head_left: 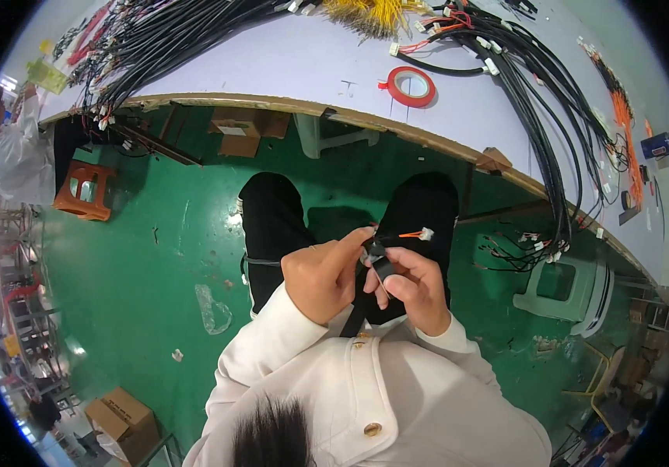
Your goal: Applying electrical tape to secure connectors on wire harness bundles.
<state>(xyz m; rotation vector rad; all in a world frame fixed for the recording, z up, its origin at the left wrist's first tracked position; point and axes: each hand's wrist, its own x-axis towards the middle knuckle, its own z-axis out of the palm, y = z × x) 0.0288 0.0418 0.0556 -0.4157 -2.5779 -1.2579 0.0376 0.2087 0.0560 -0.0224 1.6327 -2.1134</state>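
My left hand [317, 279] is closed, its thumb and forefinger pinching a dark wire harness above my lap. From that pinch, short orange wires [411, 235] run right to a small white connector [427, 233]. My right hand [422, 289] is closed on a black band [382, 263] that looks like tape, which meets the harness close to my left fingertips. The fingers hide much of the join, so I cannot tell how far the band wraps round the wires.
Ahead stands a white table [288, 70] with a curved near edge. On it lie a red tape roll [411, 86], black cable bundles [183, 47], yellow wires [369, 15] and more black cables [533, 117] hanging over the edge at right. Stools [556, 289] and a cardboard box [122, 424] stand on the green floor.
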